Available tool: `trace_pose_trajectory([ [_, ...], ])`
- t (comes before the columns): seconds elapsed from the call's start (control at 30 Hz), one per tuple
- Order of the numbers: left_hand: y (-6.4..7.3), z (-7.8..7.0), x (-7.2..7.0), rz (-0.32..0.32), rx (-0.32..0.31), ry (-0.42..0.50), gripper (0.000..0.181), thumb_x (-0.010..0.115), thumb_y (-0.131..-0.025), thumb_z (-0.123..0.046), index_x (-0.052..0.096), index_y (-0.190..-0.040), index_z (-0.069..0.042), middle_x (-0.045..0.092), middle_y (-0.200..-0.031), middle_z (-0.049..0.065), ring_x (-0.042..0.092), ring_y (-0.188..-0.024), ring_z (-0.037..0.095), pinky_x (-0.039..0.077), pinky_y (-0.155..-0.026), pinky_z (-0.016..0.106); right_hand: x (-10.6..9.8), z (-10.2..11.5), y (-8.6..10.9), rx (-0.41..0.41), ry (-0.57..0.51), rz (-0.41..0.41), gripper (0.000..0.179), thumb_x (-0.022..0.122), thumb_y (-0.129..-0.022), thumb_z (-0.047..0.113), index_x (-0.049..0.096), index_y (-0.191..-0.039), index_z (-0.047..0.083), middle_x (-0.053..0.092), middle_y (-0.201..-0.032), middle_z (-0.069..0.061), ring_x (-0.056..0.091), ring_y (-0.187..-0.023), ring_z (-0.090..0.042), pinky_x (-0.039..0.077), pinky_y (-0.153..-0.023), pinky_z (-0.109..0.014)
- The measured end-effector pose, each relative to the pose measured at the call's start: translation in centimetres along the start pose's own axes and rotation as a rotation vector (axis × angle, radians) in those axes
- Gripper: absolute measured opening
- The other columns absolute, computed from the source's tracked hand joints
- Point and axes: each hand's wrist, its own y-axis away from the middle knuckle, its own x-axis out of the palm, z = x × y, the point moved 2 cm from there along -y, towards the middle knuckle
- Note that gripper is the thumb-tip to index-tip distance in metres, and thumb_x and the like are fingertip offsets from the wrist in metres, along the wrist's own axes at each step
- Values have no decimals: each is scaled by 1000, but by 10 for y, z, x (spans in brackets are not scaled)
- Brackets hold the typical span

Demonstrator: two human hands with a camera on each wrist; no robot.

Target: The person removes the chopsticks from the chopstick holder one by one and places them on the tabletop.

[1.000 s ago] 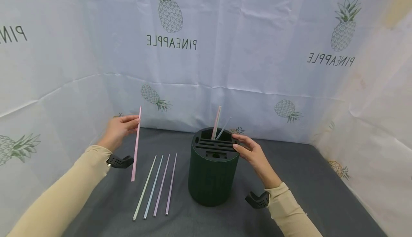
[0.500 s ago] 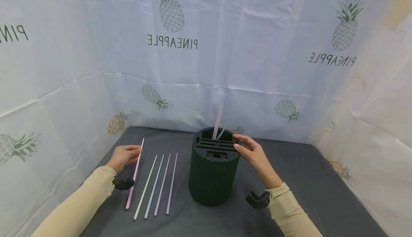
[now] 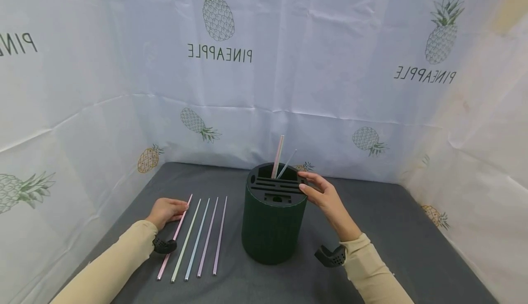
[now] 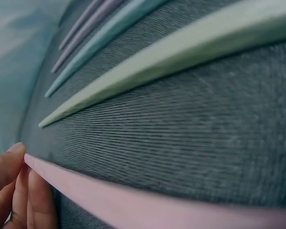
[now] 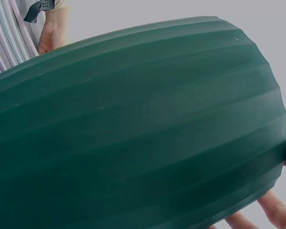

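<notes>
Standing sticks' (image 3: 277,158) lower ends hidden in green holder (image 3: 270,230), pink stick (image 3: 179,227) beside pale green stick (image 3: 186,240), partly behind wrist mount (image 3: 164,246), far end pinched by left hand (image 3: 167,211), right hand's (image 3: 324,195) relaxed fingers touching holder's rim

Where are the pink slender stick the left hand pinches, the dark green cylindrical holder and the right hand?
Pink slender stick (image 4: 128,205): left wrist view, middle of its shaft.
Dark green cylindrical holder (image 3: 270,230): head view, front of its side wall.
Right hand (image 3: 327,196): head view, back of the hand.
</notes>
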Motion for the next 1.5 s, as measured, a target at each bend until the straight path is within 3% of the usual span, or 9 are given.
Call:
trace_pose_trajectory([
  [0.47, -7, 3, 6, -64, 14, -107, 28, 72, -82, 1, 66, -105, 16, 71, -77, 5, 62, -59, 4, 57, -55, 21, 0, 0, -1, 1, 8, 0, 50, 61, -97, 30, 46, -142, 15, 33, -152, -9, 33, -141, -32, 32, -111, -59],
  [1.17, -3, 1, 7, -68, 15, -165, 30, 75, -80, -1, 67, -105, 13, 69, -80, 8, 61, -61, 7, 58, -56, 23, 0, -2, -1, 14, 5, -2, 49, 61, -97, 30, 47, -141, 15, 33, -152, -9, 34, -141, -32, 31, -112, -59],
  [1.3, 1, -11, 4, -49, 26, -122, 33, 72, -85, -5, 63, -112, 13, 71, -86, 8, 65, -69, 11, 58, -60, 24, -1, -1, -1, 10, 10, 0, 50, 60, -97, 31, 46, -142, 15, 33, -152, -9, 34, -141, -32, 31, -112, -59],
  [1.5, 8, -57, 2, 1, 169, -62, 43, 66, -94, -20, 57, -128, 6, 68, -112, 10, 66, -91, 9, 59, -83, 33, -1, -1, 0, 5, 11, 3, 50, 60, -97, 32, 46, -142, 15, 33, -152, -9, 34, -141, -32, 31, -112, -59],
])
